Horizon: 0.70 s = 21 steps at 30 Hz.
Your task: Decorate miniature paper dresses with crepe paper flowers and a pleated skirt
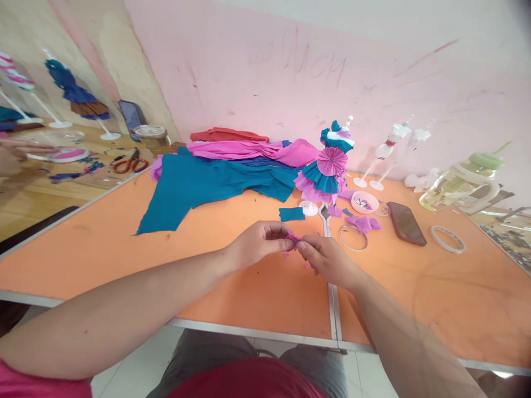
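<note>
Pink wall fills the far side, bearing a scrawl at 12 o'clock from your hands, its letters too faint to read for sure. Your orange table comes next, cut off at 4 o'clock. Toward 10 o'clock you have three big cloths, teal, pink and red, with blue folds mostly hidden between them. One clear bottle is at 2 o'clock, one dressed figure at 1, and two white figures at 2, the farther one blurred. Your left hand and right hand nearly meet, thumbs and fingertips pinching one small piece; another person's hand at 10 o'clock is blurred and cut off. You have one phone at 3 o'clock, a second at 10. One pink bowl sits at 2 o'clock; a thin ring and thicker ring lie at 3. One teal scrap lies at 12. Smallest, the pink scrap is between your fingertips, partly covered.
</note>
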Tool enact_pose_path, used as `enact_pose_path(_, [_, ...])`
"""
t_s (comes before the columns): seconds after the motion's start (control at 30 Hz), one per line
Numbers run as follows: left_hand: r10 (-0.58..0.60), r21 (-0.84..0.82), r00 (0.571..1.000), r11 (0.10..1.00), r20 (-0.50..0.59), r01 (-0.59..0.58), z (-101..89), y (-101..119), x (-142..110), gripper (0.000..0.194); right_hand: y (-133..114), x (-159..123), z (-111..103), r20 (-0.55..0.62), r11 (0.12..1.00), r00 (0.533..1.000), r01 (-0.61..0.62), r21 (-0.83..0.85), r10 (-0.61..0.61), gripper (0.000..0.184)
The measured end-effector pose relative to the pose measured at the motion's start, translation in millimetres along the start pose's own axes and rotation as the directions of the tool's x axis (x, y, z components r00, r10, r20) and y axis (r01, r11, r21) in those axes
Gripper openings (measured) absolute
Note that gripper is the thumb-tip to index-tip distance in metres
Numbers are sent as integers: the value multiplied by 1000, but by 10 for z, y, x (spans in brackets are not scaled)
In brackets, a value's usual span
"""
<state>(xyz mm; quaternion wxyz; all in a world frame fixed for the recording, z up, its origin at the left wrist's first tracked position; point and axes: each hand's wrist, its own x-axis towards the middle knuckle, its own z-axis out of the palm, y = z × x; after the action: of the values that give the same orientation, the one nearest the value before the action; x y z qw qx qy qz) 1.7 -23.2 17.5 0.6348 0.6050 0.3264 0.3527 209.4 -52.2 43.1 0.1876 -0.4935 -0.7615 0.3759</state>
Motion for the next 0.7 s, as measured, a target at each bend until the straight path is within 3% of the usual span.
enact_pose_path(0.53, [-24,197,1000,980,-10,26,-28,11,-4,32,58,14,-33,17,996,1000,-1,-90,2,50])
enact_pose_path(0.7, [-23,173,1000,985,-16,26,-16,14,-1,31,59,20,-16,6,997,1000,-14,-76,14,50])
